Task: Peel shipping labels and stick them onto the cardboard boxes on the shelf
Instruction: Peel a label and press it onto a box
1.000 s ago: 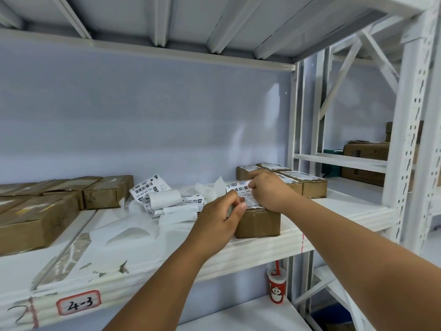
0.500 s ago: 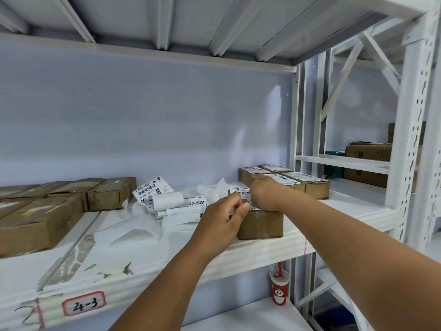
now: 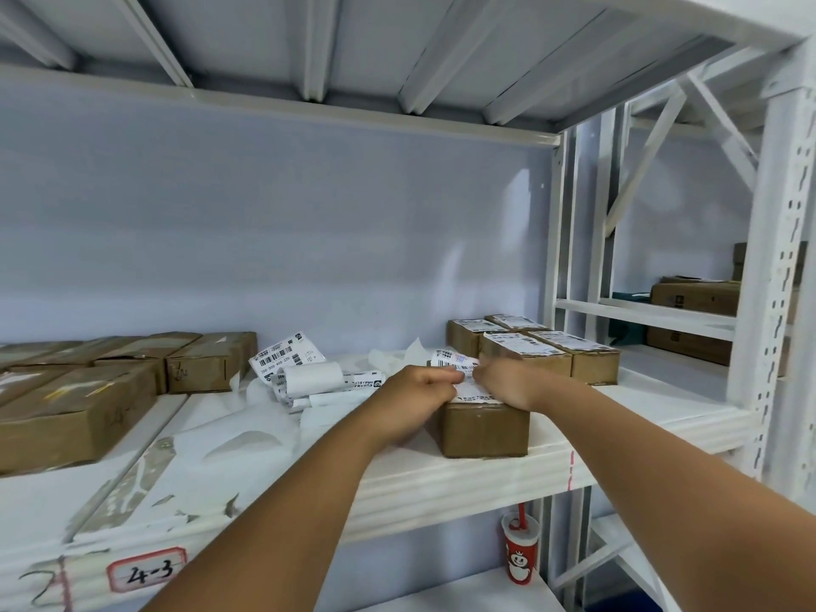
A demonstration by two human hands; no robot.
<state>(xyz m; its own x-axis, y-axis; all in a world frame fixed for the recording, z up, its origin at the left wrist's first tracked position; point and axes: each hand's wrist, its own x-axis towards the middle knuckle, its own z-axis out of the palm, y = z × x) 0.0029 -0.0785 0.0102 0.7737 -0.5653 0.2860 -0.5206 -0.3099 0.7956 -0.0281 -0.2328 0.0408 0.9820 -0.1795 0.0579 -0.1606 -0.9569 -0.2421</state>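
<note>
Two hands meet over one small box (image 3: 485,428), which stands at the front edge of the shelf (image 3: 441,483). The label (image 3: 474,393) is on top of this box. Its near part lies flat on the cardboard, and its far end stands up a little between the hands. The left hand (image 3: 415,393) has the fingers curled, and thumb and fingers pinch the left side of the label. The right hand (image 3: 508,382) rests on the right side with bent fingers. The tips are hidden, so I cannot tell whether it pinches or only presses.

I judge that the label is very light, thin paper with glue below. It is soft and bends easily, and it can fold on itself or make wrinkles if the free end drops all at once. It is best to hold it at the edges or corners, with a light pinch only, and to smooth from the stuck part toward the free end. The box looks light too and may slide, so one hand should keep it in place.
</note>
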